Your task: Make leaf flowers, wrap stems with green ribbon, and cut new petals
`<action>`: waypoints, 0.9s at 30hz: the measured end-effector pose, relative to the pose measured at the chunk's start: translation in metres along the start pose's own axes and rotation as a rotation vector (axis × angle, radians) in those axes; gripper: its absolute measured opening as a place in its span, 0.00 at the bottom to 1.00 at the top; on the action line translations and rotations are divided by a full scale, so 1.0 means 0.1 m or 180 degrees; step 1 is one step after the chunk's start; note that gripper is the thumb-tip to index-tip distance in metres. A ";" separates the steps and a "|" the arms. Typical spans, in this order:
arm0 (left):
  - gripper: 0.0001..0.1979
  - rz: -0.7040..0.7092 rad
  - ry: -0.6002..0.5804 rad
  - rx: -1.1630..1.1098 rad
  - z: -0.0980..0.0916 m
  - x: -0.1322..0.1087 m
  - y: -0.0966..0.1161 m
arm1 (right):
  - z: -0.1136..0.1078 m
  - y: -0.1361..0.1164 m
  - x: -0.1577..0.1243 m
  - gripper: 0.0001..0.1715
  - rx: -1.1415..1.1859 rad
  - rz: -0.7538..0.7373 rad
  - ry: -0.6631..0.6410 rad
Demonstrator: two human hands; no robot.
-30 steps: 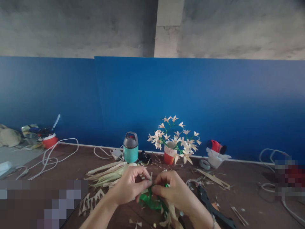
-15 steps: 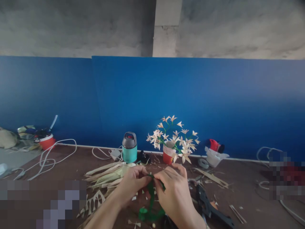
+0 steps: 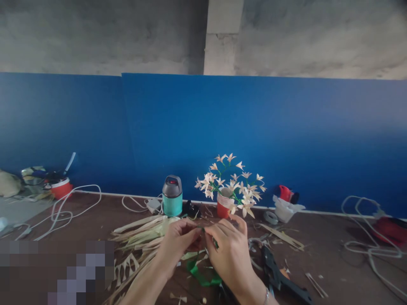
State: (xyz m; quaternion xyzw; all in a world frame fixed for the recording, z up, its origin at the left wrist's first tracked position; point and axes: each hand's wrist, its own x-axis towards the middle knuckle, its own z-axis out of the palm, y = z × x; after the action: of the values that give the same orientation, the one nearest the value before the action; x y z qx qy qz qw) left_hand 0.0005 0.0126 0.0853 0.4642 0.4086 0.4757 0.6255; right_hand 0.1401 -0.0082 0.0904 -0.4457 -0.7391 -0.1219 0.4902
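My left hand (image 3: 182, 238) and my right hand (image 3: 226, 245) meet fingertip to fingertip above the table. Both are closed in a pinch on green tape (image 3: 197, 274), which shows as a small dark-green bit between the fingers. Its loose length hangs below and curls near the tabletop. Whether a stem lies inside the tape is hidden by my fingers. Just beyond my hands, a red and white paper cup (image 3: 223, 207) holds pale husk flowers (image 3: 246, 197) on green stems. Dried corn husks (image 3: 140, 231) lie in a heap beside my left hand.
Right of my right hand lies a black glue gun (image 3: 280, 275). A turquoise flask (image 3: 172, 199) stands behind the husks. Farther right are a roll of grey tape (image 3: 270, 217) and a white tub (image 3: 286, 209). White cables (image 3: 60, 216) loop across the left side. Scraps litter the brown table (image 3: 337, 275).
The hanging green tape has shifted and now lies lower and more slantwise. My hands stay together with a slight upward shift of the fingertips.
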 end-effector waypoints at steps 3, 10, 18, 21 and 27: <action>0.16 0.0150 0.0092 0.0044 0.01 -0.01 0.02 | -0.02 -0.01 0.01 0.13 0.0047 0.0051 -0.0003; 0.11 0.0739 -0.0208 0.0422 -0.03 -0.06 0.09 | -0.13 -0.02 0.08 0.11 0.0352 0.0360 -0.0436; 0.07 0.0761 -0.0472 0.0854 -0.17 -0.07 0.13 | -0.16 0.07 0.12 0.07 0.2016 0.2179 -0.1660; 0.08 0.0532 -0.0605 0.0698 -0.18 -0.07 0.16 | -0.13 0.09 0.09 0.13 0.3199 0.2765 -0.1928; 0.13 0.0080 -0.0873 0.0106 -0.19 -0.09 0.16 | -0.07 0.10 0.06 0.16 0.4561 0.3320 -0.2291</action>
State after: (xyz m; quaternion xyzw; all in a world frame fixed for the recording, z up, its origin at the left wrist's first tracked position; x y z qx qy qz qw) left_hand -0.0229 0.0090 0.0966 0.5402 0.3212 0.4087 0.6618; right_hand 0.1515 -0.0038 0.0965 -0.3237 -0.4527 0.7376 0.3824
